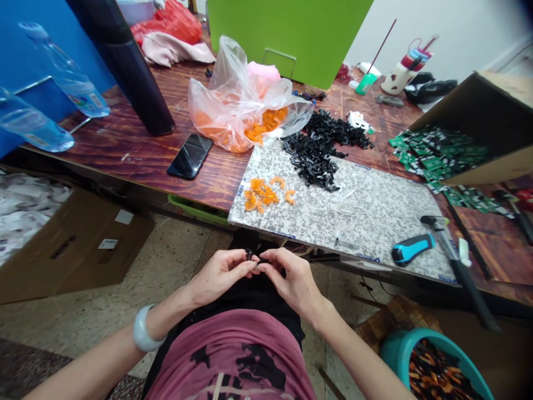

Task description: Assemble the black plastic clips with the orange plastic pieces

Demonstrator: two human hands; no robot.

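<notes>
My left hand and my right hand meet over my lap, just in front of the table edge. Both pinch a small black plastic piece between thumb and fingers; its exact shape is mostly covered by the fingertips. Beyond them on the speckled stone slab lies a small group of orange plastic pieces. Farther back is a heap of black plastic parts. Thin metal pins or wires are scattered near the slab's middle.
A hammer overhangs the slab's right edge beside a blue-black handled tool. Behind stand a plastic bag of orange parts, a phone and a dark bottle. Green circuit boards spill from a box. A teal bucket sits lower right.
</notes>
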